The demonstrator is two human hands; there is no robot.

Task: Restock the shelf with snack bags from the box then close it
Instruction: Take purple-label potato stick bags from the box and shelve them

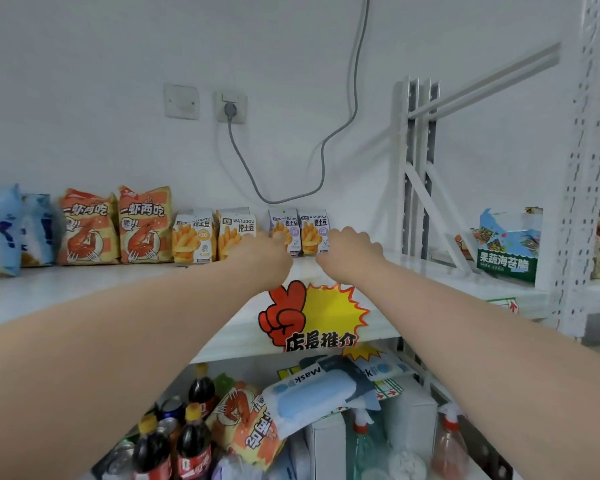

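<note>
Two purple snack bags stand upright side by side at the back of the white shelf (326, 271). My left hand (262, 259) reaches to the left purple snack bag (284, 223), with its thumb lying across the bag's front. My right hand (350, 249) has curled fingers and holds the right edge of the right purple snack bag (314, 230). To their left stand two orange fries bags (193, 239) and two shrimp cracker bags (144, 223). The box is out of view.
Blue bags (0, 230) stand at the far left and a seaweed snack carton (508, 251) at the right by the rack post (579, 168). A grey cable (323, 157) hangs on the wall. Below the shelf are cola bottles (191, 441), mask packs (319, 389) and spray bottles (361, 438).
</note>
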